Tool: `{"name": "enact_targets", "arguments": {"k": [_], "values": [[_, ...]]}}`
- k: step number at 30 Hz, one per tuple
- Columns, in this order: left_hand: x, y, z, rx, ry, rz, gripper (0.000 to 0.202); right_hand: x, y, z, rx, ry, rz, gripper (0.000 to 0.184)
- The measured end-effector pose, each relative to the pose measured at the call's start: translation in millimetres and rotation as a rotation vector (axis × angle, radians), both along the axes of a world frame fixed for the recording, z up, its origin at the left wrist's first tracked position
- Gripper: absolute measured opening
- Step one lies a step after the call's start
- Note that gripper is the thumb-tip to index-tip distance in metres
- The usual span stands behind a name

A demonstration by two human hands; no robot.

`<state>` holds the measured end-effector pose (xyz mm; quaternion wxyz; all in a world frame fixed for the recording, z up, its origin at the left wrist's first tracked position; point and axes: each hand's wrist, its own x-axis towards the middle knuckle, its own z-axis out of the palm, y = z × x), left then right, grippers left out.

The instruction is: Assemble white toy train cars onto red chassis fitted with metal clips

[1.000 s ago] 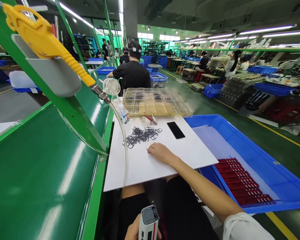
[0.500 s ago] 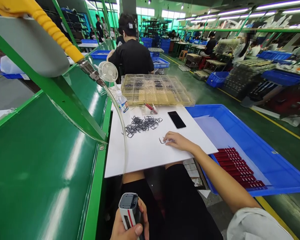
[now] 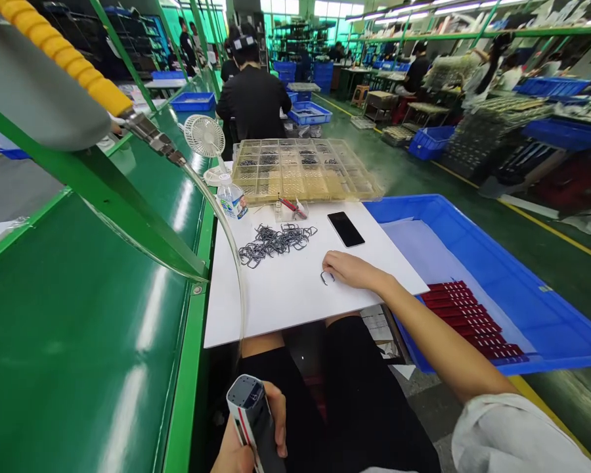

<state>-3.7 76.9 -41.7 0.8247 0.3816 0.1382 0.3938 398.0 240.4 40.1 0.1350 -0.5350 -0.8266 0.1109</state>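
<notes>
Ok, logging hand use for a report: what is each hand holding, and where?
The left hand grips a white-and-grey handheld device around its lower body. The right hand holds nothing visible, resting on a white board beside a dark wire hook.

My right hand (image 3: 354,272) has moved away from the wire hooks (image 3: 276,242), and one hook (image 3: 327,278) now lies apart, just beside my fingertips (image 3: 326,261).

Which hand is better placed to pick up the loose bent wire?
Right hand: it rests on the white board beside the bent wire, while the left hand grips a handheld device below the board.
</notes>
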Motion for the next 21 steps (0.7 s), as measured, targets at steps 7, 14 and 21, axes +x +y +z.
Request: {"name": "enact_targets", "arguments": {"k": [7, 14, 21], "values": [[-1.1, -9.2, 14.5, -0.054, 0.256, -0.1, 0.057, -11.7, -30.6, -28.6, 0.139, 0.083, -0.315, 0.025], [3.5, -2.4, 18.2, 0.123, 0.416, -0.083, 0.049, -43.3, -59.8, -34.1, 0.183, 0.34, -0.428, 0.017], [24.7, 3.0, 41.5, 0.183, 0.508, -0.054, 0.046, -127.6, -131.7, 53.1, -0.063, 0.77, 0.083, 0.02]]}}
